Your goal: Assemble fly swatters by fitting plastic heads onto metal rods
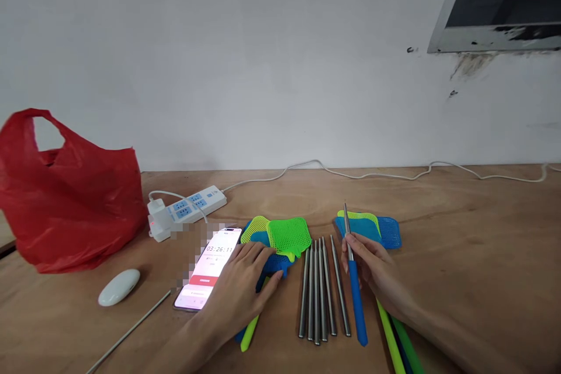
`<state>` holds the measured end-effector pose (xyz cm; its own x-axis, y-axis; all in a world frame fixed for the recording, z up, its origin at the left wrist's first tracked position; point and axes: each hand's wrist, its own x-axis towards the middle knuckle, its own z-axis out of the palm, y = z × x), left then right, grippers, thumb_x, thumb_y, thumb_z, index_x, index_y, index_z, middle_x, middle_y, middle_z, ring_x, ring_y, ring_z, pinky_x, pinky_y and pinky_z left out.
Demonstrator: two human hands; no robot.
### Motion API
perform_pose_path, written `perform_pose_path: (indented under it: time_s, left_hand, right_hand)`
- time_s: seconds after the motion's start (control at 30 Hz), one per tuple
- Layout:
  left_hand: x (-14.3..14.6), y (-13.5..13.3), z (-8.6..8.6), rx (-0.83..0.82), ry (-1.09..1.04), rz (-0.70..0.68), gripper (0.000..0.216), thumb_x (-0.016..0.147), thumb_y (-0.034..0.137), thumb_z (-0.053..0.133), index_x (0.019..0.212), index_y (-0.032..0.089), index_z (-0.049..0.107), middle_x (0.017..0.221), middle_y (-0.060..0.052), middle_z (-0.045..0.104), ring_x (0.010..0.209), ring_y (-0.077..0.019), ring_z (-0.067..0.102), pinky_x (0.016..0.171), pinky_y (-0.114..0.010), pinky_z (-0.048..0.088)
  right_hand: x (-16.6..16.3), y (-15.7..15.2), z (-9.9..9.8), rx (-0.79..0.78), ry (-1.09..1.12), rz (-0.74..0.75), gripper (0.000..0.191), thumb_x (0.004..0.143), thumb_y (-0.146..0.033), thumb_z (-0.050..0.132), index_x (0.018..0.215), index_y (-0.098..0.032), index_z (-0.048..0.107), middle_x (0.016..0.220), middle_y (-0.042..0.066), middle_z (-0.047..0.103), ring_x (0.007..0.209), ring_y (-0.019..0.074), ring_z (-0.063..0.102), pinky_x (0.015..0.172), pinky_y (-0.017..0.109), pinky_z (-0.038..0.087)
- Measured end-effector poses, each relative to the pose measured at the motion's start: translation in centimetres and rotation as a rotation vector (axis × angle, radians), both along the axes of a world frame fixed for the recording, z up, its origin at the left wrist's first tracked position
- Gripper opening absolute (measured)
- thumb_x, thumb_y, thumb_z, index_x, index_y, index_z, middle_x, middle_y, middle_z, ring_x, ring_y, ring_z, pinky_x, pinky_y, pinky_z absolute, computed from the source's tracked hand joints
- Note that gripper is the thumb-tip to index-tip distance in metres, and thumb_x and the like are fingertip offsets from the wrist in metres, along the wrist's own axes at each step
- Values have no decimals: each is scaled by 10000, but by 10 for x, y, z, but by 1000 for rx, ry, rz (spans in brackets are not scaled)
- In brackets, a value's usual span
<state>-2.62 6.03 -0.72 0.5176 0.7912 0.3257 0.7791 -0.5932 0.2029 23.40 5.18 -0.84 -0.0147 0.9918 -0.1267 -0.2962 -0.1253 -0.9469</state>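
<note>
My right hand [376, 272] pinches a fly-swatter rod [354, 280] with a metal upper part and a blue handle, its tip pointing away from me. Behind that hand lies a small stack of blue and yellow-green mesh swatter heads [385, 228]. My left hand [243, 289] rests palm down, fingers together, on a pile of green, yellow and blue mesh heads [287, 236]. Between my hands several bare metal rods [319, 292] lie side by side on the wooden table [460, 245]. Green handles [394, 345] lie under my right forearm.
A phone [209, 269] showing a timer lies by my left hand. A white power strip [188, 207] with a cable, a white oval mouse-like object [118, 287] and a red plastic bag [65, 193] sit to the left. A white wall stands behind.
</note>
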Motion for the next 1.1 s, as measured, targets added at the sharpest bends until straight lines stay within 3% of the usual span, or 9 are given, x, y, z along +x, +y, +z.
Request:
perform_pose_path:
  time_s: [0.1,0.3,0.4,0.67,0.9,1.1]
  left_hand:
    - [-1,0,1,10,-10,12,249,960,352,532,1124,176,594,1078,-118,664,1044,-322,613,915,-512,479]
    - [-7,7,-9,61,-9,73,458,868,482,646,1181,173,520,1298,-186,555,1208,-398,520,962,-570,453]
    - [-8,10,-10,25,-11,94,439,829,457,678,1133,187,514,1266,-175,568,1219,-404,503,960,-566,453]
    - [-6,16,-5,-14,-54,114,389,731,417,730,966,201,509,1013,-101,606,989,-349,575,844,-497,482]
    - [-11,13,8,119,-75,115,477,724,535,700,1028,214,521,1046,-87,569,928,-321,550,806,-460,452]
    - [-13,7,22,115,-170,94,417,724,487,676,1013,235,513,1043,-63,544,908,-293,536,803,-437,442]
  right_hand:
    - [2,1,-1,22,-19,-8,423,740,-593,757,681,-200,615,597,-29,545,555,122,467,495,225,379]
    - [2,3,-4,36,-36,-10,415,767,-590,732,694,-197,624,593,-27,547,569,126,457,541,234,374]
    - [2,2,-3,31,-51,-2,413,767,-588,732,705,-194,625,593,-28,545,573,124,459,543,230,367]
    - [4,1,-4,37,-66,6,408,780,-586,720,727,-192,627,585,-27,554,563,123,462,532,226,377]
    - [2,2,-2,29,-50,-8,416,780,-587,721,743,-181,635,544,-36,539,522,101,445,484,201,356]
    - [7,9,-13,81,-74,91,455,839,-614,634,763,-165,637,408,-90,425,326,58,305,354,199,239]
